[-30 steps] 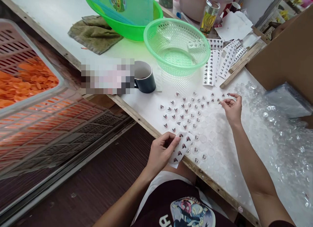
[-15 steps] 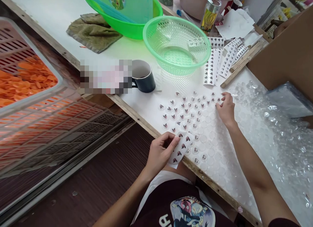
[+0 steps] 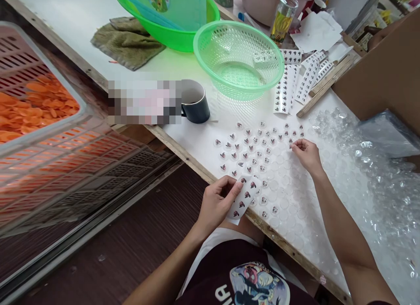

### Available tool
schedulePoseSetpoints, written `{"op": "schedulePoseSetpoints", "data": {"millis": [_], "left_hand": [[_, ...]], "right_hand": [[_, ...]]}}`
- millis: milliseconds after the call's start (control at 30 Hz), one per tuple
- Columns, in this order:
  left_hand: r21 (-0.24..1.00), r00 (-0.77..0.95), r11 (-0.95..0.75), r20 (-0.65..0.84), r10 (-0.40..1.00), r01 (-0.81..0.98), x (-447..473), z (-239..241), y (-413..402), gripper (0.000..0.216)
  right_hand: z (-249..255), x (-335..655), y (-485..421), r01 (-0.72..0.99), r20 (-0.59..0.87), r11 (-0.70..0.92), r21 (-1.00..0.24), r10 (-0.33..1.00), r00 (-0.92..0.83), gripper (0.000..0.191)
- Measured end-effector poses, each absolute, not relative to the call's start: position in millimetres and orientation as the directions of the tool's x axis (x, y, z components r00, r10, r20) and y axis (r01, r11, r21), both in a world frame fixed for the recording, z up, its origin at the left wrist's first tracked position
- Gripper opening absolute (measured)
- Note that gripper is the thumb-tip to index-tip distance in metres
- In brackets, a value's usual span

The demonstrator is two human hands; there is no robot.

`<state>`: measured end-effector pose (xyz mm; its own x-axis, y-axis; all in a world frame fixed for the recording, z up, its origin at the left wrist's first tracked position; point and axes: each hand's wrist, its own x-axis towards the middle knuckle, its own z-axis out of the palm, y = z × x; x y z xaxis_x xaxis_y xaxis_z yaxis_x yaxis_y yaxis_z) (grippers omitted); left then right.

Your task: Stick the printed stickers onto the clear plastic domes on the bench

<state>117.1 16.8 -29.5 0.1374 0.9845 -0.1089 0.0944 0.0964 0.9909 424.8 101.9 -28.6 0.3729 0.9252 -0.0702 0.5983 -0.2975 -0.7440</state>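
Near the table's front edge, my left hand point(image 3: 220, 201) is closed on a white sticker sheet point(image 3: 242, 204) printed with small dark figures, its thumb on top. Farther right, my right hand point(image 3: 307, 155) has thumb and forefinger pinched together over the table. A small dark-printed sticker point(image 3: 290, 145) shows at those fingertips, against a clear disc. Spread between and beyond both hands are several clear round discs with stickers point(image 3: 245, 156) at their centres. Plain clear discs point(image 3: 284, 203) lie in rows below my right hand.
A pile of clear plastic pieces point(image 3: 377, 182) covers the right side, beside a cardboard box point(image 3: 383, 73). At the back stand a green colander point(image 3: 236, 92), a dark mug point(image 3: 197, 110) and more sticker sheets point(image 3: 285, 92). A crate point(image 3: 39, 143) of orange pieces is at left.
My right hand has moved slightly down and towards me, and its fingers have drawn into a pinch. A stickered disc it covered now shows. My left hand keeps the sheet almost still.
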Motion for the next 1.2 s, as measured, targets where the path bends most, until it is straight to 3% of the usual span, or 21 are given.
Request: {"op": "schedulePoseSetpoints", "data": {"millis": [267,367,433,500,567,667,767,1000,1200], "left_hand": [[0.993,0.142,0.087,-0.098,0.985,0.083,116,-32,18,0.025],[0.993,0.144,0.090,-0.101,0.984,0.078,116,-33,17,0.026],[0.993,0.146,0.099,-0.108,0.983,0.069,116,-34,17,0.026],[0.992,0.146,0.113,-0.120,0.982,0.052,117,-35,16,0.028],[0.992,0.130,0.125,-0.128,0.983,0.026,118,-36,16,0.029],[0.992,0.091,0.124,-0.122,0.988,-0.015,119,-35,16,0.031],[0.991,0.103,0.125,-0.119,0.988,-0.053,119,-34,16,0.030],[0.983,0.168,0.163,-0.148,0.975,-0.085,117,-34,17,0.021],[0.983,0.133,0.165,-0.154,0.979,-0.081,119,-34,17,0.027]], "right_hand": [[-27,412,107,0.831,-0.040,-0.301,-0.468,0.947,0.320,0.005],[-22,407,107,0.904,0.017,-0.288,-0.315,0.951,0.309,0.015],[-14,399,103,0.920,0.098,-0.270,-0.284,0.947,0.307,0.018],[-4,384,90,0.917,0.173,-0.206,-0.342,0.945,0.277,0.011],[6,361,70,0.870,0.177,-0.070,-0.489,0.968,0.177,0.013],[17,324,37,0.681,0.001,0.051,-0.730,0.997,-0.074,0.020],[18,301,17,0.559,-0.115,-0.018,-0.829,0.984,-0.140,0.013],[5,302,13,0.525,-0.170,-0.023,-0.851,0.957,-0.234,0.021],[3,296,5,0.660,0.155,0.204,-0.723,0.979,-0.134,0.006]]}}
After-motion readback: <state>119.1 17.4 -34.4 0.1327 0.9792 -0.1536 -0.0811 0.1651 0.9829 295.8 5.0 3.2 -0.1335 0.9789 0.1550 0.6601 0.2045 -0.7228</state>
